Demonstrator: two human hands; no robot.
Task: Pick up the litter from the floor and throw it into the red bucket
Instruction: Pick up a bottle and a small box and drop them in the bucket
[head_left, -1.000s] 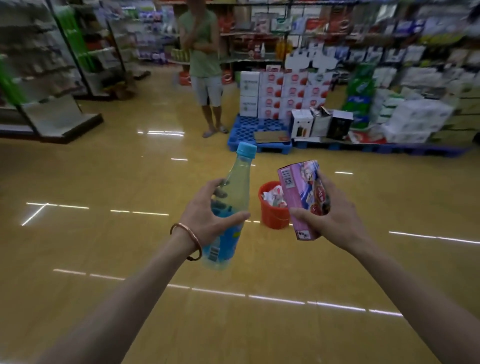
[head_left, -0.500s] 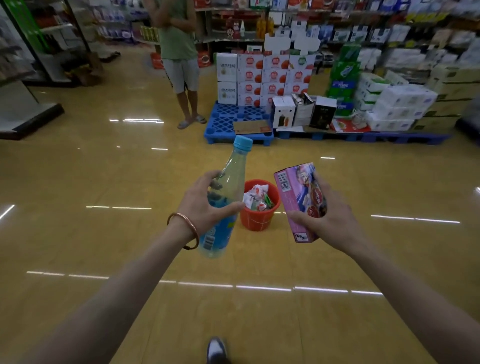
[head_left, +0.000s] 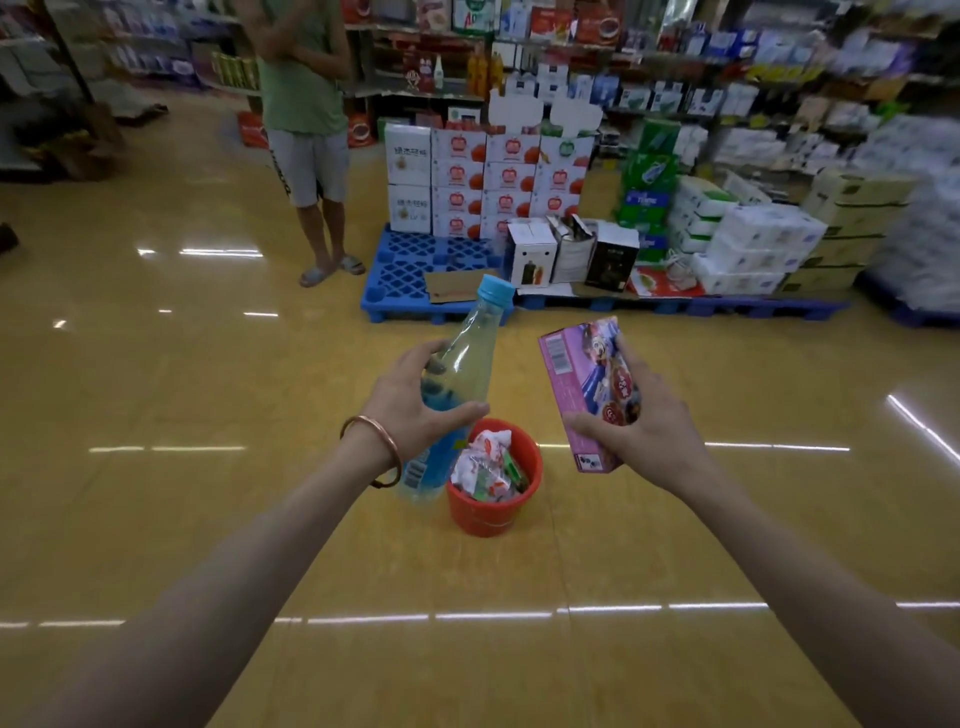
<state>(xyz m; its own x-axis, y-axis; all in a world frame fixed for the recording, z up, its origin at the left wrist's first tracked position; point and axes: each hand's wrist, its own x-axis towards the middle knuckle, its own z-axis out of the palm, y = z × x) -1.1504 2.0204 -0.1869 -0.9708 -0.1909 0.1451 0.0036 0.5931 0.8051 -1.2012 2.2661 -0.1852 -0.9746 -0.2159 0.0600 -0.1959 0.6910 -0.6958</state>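
Observation:
My left hand (head_left: 415, 402) grips a clear plastic bottle (head_left: 470, 353) with a blue cap and blue label, held tilted above the floor. My right hand (head_left: 636, 434) holds a purple carton (head_left: 582, 384) printed with cartoon figures, upright and a little tilted. On the yellow floor stands the red bucket (head_left: 493, 512), just below and between the two hands. Crumpled wrappers (head_left: 483, 465) fill it nearly to the rim. The bottle's lower end hangs beside the bucket's left rim.
A person (head_left: 306, 130) in a green shirt and sandals stands ahead on the left. Blue pallets (head_left: 410, 280) with stacked cartons (head_left: 483, 176) and white packs (head_left: 753, 247) line the far side. Shelving runs along the back and far left.
The view has moved closer to the bucket, which now sits lower in view, directly under my hands. Both hands keep their hold on the bottle and the carton.

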